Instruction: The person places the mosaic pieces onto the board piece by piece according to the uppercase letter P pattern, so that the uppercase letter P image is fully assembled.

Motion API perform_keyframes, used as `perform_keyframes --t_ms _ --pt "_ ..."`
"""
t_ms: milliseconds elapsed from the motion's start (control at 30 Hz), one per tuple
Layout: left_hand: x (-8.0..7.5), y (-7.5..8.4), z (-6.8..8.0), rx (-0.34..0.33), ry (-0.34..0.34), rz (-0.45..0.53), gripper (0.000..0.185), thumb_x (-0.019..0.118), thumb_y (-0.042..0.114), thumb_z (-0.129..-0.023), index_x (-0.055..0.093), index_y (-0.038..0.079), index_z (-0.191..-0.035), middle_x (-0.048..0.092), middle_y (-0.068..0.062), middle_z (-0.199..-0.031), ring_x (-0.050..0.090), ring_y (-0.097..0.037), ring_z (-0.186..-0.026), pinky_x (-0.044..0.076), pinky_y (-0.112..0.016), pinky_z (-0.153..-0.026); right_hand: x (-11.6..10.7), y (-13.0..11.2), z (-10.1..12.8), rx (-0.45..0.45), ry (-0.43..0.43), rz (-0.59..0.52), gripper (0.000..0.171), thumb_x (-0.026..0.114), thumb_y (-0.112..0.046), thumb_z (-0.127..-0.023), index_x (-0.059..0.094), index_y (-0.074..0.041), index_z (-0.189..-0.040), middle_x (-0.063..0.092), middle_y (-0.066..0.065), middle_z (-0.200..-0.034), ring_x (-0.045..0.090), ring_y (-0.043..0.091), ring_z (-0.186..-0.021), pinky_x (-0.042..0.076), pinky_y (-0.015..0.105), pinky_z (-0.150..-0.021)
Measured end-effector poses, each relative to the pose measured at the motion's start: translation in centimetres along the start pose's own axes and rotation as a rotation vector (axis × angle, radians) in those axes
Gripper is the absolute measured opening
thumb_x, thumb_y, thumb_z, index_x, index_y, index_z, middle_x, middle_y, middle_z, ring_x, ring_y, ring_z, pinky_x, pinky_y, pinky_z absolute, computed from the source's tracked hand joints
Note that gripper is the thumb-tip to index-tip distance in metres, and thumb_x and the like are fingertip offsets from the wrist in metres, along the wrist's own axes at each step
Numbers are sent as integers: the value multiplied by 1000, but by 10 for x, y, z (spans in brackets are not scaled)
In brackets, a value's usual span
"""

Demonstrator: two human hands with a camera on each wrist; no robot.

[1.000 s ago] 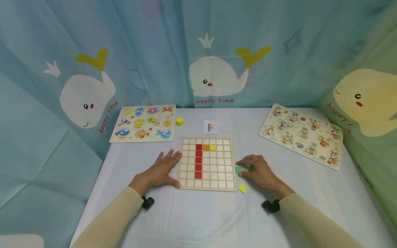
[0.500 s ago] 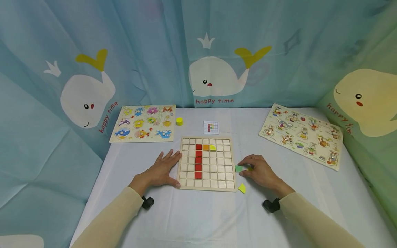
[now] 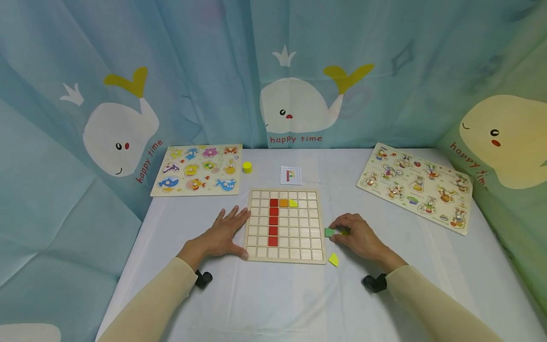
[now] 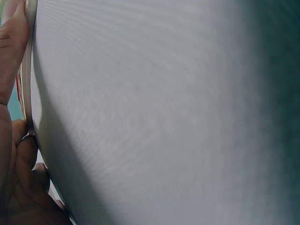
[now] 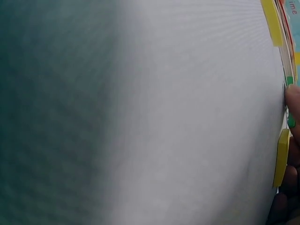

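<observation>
A wooden grid board (image 3: 301, 242) lies flat at the table's middle. Its column of several red squares (image 3: 273, 221) runs down from the second row, with an orange square (image 3: 284, 203) and a yellow piece (image 3: 293, 203) beside the top one. My left hand (image 3: 219, 236) rests with spread fingers against the board's left edge. Just off the right edge, my right hand (image 3: 358, 236) pinches a green tile (image 3: 329, 232) between thumb and forefinger. Partly hidden by that hand is a yellow piece (image 5: 281, 157). Another yellow piece (image 3: 334, 259), with a curved edge, lies nearer me.
Behind the board lies a small printed pattern card (image 3: 291, 175). A yellow cylinder (image 3: 247, 167) stands beside the sea-animal puzzle board (image 3: 205, 183) at back left. Another picture puzzle board (image 3: 420, 187) lies angled at back right. A whale-print curtain (image 3: 231, 71) encloses the table's back and sides.
The green tile has turned and tilted slightly between my right thumb and forefinger, the fingers closing on it. My left hand and the board have stayed in place.
</observation>
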State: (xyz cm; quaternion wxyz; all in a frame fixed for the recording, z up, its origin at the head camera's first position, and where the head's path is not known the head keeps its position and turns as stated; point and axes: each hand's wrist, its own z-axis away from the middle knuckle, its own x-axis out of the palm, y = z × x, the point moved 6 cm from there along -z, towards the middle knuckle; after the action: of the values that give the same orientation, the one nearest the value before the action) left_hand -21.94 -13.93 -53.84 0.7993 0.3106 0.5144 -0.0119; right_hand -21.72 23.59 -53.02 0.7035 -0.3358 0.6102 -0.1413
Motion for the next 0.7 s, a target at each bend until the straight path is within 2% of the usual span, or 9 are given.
perform_keyframes --t_ms 233,500,567,700 --pt "0 0 0 -3 0 2 129 91 58 -73 19 16 -171 15 -3 -178 0 -27 -166 -7 -54 -134 -2 -1 0 21 2 -16 21 83 -17 -91 77 -12 -111 72 6 -117 56 27 -112 48 50 -98" --pt "1 -1 -1 2 -6 -8 129 91 59 -73 18 15 -171 14 -3 -178 0 -27 -166 -8 -54 -134 -6 3 -1 92 -1 -64 27 79 -22 -95 74 -9 -119 73 10 -120 62 31 -118 51 55 -104" --pt "1 -1 -1 5 -5 -10 129 90 59 -73 18 15 -171 14 -4 -178 0 -28 -166 -8 -54 -134 -8 4 -1 108 2 -86 28 79 -23 -96 73 -10 -120 73 8 -117 65 28 -113 55 48 -98" --pt "1 -2 -1 8 -6 -13 129 90 59 -74 18 15 -171 14 -4 -178 -1 -28 -166 -8 -54 -134 -14 7 -4 123 20 -136 28 78 -19 -97 72 -7 -122 72 6 -106 64 22 -95 56 29 -73"
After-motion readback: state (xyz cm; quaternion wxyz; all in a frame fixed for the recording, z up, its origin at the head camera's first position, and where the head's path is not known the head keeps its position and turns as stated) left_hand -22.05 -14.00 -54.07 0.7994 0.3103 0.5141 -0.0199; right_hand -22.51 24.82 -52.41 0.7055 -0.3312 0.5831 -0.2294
